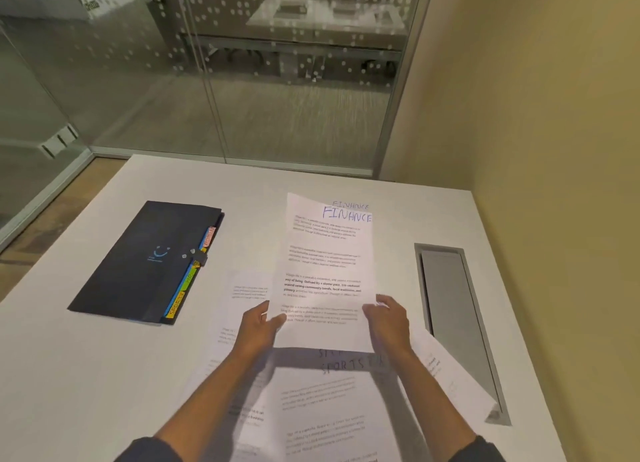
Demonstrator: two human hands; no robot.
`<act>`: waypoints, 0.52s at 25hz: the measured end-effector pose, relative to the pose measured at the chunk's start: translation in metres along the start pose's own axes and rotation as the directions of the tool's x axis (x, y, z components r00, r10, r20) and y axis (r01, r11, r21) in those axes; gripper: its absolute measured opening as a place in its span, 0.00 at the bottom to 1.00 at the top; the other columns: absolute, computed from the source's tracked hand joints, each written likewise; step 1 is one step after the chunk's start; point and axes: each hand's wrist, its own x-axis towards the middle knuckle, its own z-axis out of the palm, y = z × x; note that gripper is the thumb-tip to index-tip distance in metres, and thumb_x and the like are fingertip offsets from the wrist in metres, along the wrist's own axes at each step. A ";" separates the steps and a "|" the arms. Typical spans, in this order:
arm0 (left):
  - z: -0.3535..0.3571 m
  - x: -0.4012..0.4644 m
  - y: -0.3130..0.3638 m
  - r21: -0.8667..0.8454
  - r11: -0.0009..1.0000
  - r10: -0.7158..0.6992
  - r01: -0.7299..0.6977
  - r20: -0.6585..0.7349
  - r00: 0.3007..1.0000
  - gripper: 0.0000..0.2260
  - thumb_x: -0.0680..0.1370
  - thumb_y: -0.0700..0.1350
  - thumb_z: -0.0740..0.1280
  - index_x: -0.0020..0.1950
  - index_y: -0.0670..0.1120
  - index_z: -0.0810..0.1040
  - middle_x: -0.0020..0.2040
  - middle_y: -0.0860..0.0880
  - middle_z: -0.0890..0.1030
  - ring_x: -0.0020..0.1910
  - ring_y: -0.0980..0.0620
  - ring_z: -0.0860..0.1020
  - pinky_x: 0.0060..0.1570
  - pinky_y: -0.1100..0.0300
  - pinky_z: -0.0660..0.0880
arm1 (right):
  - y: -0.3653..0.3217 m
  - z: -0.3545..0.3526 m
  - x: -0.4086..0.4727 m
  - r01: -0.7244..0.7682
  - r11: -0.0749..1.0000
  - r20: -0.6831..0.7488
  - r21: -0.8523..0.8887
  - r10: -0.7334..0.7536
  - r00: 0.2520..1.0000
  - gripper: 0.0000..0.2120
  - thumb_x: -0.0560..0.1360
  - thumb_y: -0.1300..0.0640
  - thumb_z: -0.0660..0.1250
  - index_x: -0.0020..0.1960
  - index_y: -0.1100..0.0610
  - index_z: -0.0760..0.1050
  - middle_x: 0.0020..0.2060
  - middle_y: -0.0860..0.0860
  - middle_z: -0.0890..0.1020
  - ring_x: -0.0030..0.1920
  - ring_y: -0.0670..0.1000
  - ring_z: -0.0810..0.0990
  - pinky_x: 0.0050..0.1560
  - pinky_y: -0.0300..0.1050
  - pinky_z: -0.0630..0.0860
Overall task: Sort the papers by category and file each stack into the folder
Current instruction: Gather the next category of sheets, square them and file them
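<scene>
I hold the white printed sheet marked FINANCE (329, 271) by its near edge – left hand (258, 328) and right hand (386, 318) both pinching it – long axis pointing away, above the white bench (104, 375); the closed black folder (149, 261) lies to the left, nearer my left grip

I read "FINANCE" handwritten in blue capitals at the top of the sheet (327, 271) held up in front of me, and the same word shows again, fainter, just above it on a second sheet (351, 204) behind. On the paper (332, 402) lying on the table below, "SPORTS" is handwritten in shadow. The dark folder (145, 261) has coloured tabs; the yellow tab (176, 304) reads "SPORTS". The printed body text is too blurred to read.
</scene>
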 end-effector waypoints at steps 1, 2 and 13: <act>0.001 0.007 -0.002 0.018 1.000 -0.015 0.015 -0.008 1.000 0.11 0.78 0.31 0.64 0.55 0.44 0.78 0.45 0.56 0.83 0.41 0.61 0.82 0.40 0.71 0.76 | 0.006 0.000 -0.001 -0.005 1.000 0.003 -0.025 0.005 1.000 0.13 0.75 0.62 0.67 0.59 0.55 0.75 0.46 0.47 0.80 0.44 0.46 0.79 0.43 0.39 0.72; 0.001 0.015 -0.001 0.037 0.999 -0.034 0.035 -0.011 0.999 0.11 0.78 0.31 0.63 0.55 0.45 0.77 0.46 0.55 0.82 0.41 0.61 0.80 0.38 0.72 0.75 | 0.012 0.001 0.001 -0.002 0.999 0.002 -0.045 0.002 1.000 0.12 0.75 0.63 0.67 0.57 0.54 0.76 0.45 0.47 0.80 0.43 0.42 0.78 0.40 0.35 0.72; 0.033 0.136 0.002 0.207 0.974 -0.067 0.087 -0.100 0.993 0.08 0.76 0.32 0.60 0.50 0.40 0.76 0.43 0.45 0.80 0.42 0.48 0.76 0.43 0.57 0.71 | -0.013 0.028 0.104 0.010 0.993 -0.135 -0.118 -0.026 0.990 0.11 0.74 0.64 0.70 0.56 0.57 0.80 0.46 0.52 0.83 0.42 0.48 0.80 0.35 0.31 0.69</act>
